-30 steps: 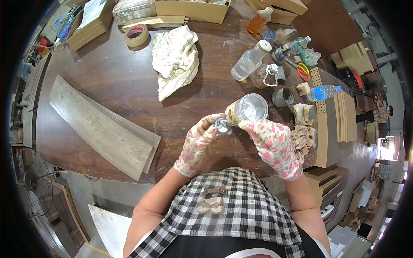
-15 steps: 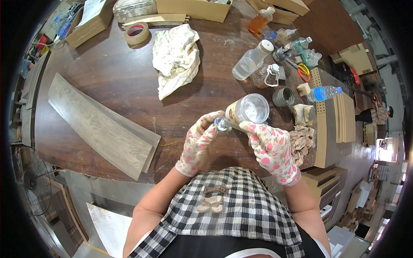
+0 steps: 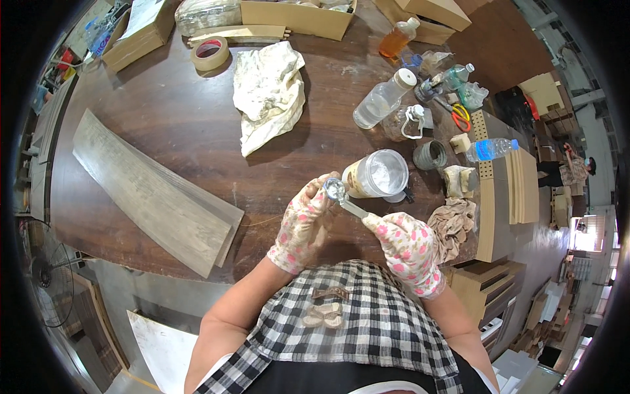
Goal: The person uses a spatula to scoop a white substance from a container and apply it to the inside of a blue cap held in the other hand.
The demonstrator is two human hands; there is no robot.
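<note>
My left hand (image 3: 302, 226), in a white glove with pink flowers, pinches a small round bottle cap (image 3: 334, 188) with a blue rim and pale, shiny stuff inside. In the matching glove, my right hand (image 3: 408, 253) grips a narrow flat metal spatula (image 3: 355, 209). Its far end reaches the cap's edge. Just beyond both hands stands an open clear plastic tub (image 3: 356, 178) with white material in it. A dark-handled item lies partly hidden at the tub's right side.
On the brown table (image 3: 164, 125) lie grey planks (image 3: 154, 190), a stained white cloth (image 3: 269, 92) and a tape roll (image 3: 210, 54). At right are a tall clear bottle (image 3: 380, 102), a grey jar (image 3: 430, 154), orange-handled scissors (image 3: 461, 117), a water bottle (image 3: 491, 149) and a crumpled tan cloth (image 3: 451, 230).
My right hand has moved down and slightly left, away from the tub, leaving more of the spatula visible. The left hand stays nearly in place with the cap.
</note>
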